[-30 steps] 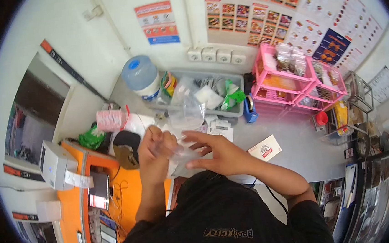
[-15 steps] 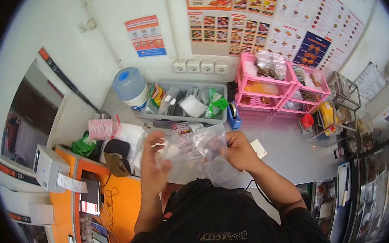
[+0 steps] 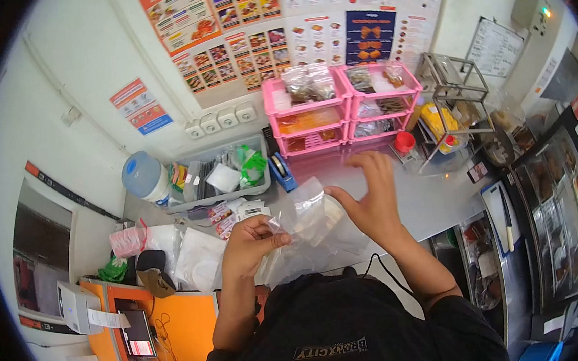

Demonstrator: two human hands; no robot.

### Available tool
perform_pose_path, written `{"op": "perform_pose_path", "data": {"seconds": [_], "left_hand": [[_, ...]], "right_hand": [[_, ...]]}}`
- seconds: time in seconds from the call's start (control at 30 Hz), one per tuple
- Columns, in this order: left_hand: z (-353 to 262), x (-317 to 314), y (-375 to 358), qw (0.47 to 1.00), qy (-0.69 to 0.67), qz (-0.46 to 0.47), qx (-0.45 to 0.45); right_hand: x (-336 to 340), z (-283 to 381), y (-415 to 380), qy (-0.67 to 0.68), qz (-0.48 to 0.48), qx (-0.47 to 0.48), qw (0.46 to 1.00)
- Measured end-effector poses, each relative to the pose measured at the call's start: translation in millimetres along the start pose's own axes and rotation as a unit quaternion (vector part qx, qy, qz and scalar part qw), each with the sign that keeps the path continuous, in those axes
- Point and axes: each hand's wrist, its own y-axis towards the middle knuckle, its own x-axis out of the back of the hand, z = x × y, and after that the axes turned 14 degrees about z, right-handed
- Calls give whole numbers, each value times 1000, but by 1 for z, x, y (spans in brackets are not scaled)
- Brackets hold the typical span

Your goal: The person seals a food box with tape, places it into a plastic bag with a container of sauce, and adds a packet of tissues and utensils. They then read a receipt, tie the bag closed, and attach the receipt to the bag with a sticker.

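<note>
A clear plastic bag [image 3: 308,213] hangs in front of my chest, thin and crinkled, its lower part spread loosely over the counter's near edge. Thumb and fingers of my left hand [image 3: 248,247] pinch its left edge. On the other side, my right hand [image 3: 374,204] is raised with fingers spread, the thumb tip right at the bag's upper right edge. Beyond the left hand lie small printed packets [image 3: 224,218] and white cards [image 3: 254,208] on the metal counter [image 3: 433,200].
A grey bin [image 3: 189,203] of supplies stands at the back beside a blue tape dispenser [image 3: 282,172]. Pink stacked baskets [image 3: 311,115] and a red cup [image 3: 405,142] are farther right. A knife [image 3: 507,221] lies right of the counter; white plastic packs [image 3: 198,257] lie left.
The view has turned to the right. My left hand has closed on the bag's edge; my right hand has let go of the bag and opened.
</note>
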Motion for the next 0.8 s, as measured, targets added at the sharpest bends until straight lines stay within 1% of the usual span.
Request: {"op": "perform_pose_path", "data": {"seconds": [0.03, 0.07, 0.1, 0.13, 0.2, 0.23, 0.27, 0.3, 0.33, 0.37, 0.4, 0.43, 0.47, 0.5, 0.53, 0.57, 0.6, 0.63, 0.67, 0.7, 0.73, 0.77, 0.8], "left_hand": [[11, -5, 8, 999, -24, -43, -13], [22, -11, 17, 995, -49, -87, -30], [34, -17, 24, 995, -47, -86, -31], [47, -25, 29, 994, -61, -83, -34], [68, -45, 40, 994, -73, -72, -32], [77, -56, 46, 997, -42, -62, -4], [85, -66, 49, 998, -11, -50, 24], [91, -73, 51, 999, -4, -41, 29], [95, -79, 54, 998, -44, -40, 15], [100, -84, 56, 996, -83, -39, 1], [107, -84, 54, 993, -109, -16, -35], [107, -85, 54, 994, -100, -4, -34], [106, -84, 53, 995, -92, -41, -23], [100, -88, 59, 993, -83, -79, -13], [89, -96, 61, 992, -67, -101, -37], [83, -93, 65, 993, -62, -93, -42], [78, -84, 62, 987, 100, -101, -79], [74, -74, 57, 953, 257, -111, -115], [73, -62, 51, 953, 257, -109, -122], [74, -47, 44, 904, 375, -153, -138], [70, -50, 44, 838, 485, -199, -152], [67, -55, 42, 836, 483, -205, -159], [47, -76, 39, 873, 396, -242, -148]], "right_hand": [[17, 2, -8, -73, -38, -20, 996], [29, -2, -17, -73, -41, -19, 996], [40, -5, -30, 75, 170, -65, 981], [48, -9, -43, 217, 369, -107, 897], [40, -16, -59, 229, 377, -96, 892], [34, -20, -67, 241, 386, -84, 886], [30, -28, -74, 243, 377, -88, 889], [26, -38, -79, 298, 392, -89, 866], [29, -45, -81, 350, 404, -87, 841], [35, -49, -84, 349, 390, -85, 848], [42, -52, -86, 302, 396, -49, 866], [49, -55, -87, 252, 402, -14, 880], [56, -59, -89, 241, 371, 3, 897], [68, -62, -91, 237, 361, 6, 902], [83, -62, -93, 242, 329, 0, 913], [95, -65, -95, 247, 297, -5, 923], [103, -69, -100, 241, 291, -1, 926], [109, -72, -107, 178, 266, 3, 947], [113, -74, -115, 115, 242, 8, 964], [114, -77, -125, 110, 243, 12, 964], [111, -81, -135, 69, 256, 13, 964], [108, -87, -143, 28, 269, 16, 963], [104, -93, -152, 24, 268, 25, 963]]}}
